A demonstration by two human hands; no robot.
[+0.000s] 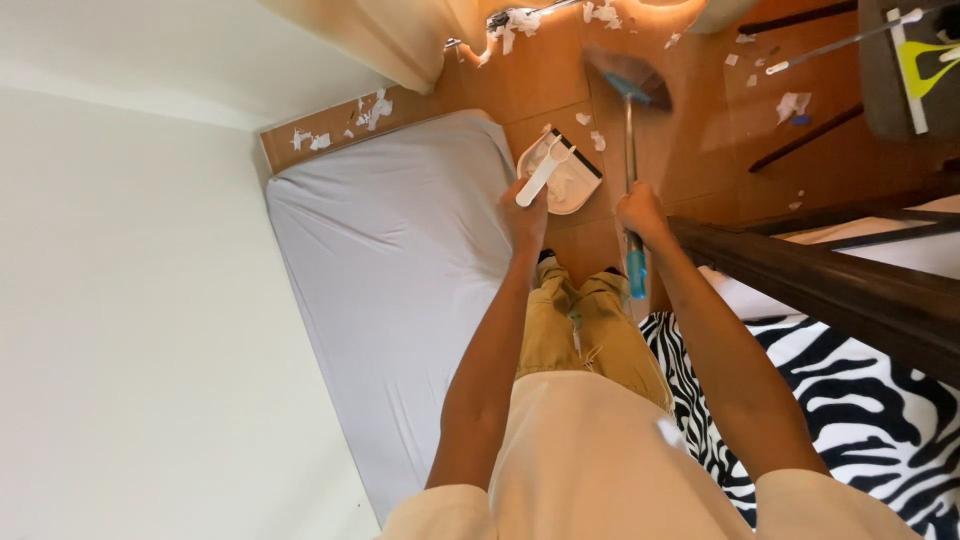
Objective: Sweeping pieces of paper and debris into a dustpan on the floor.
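Head view | your left hand (524,215) grips the white dustpan (560,172); your right hand (640,212) grips the broom (630,120) | paper scraps (600,140) just beside

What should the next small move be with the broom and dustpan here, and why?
Probably draw the broom back toward the white dustpan. The right hand grips the broom's handle with the bristles out on the wooden floor, the left hand holds the dustpan's handle, and paper scraps lie just beyond the pan's edge.
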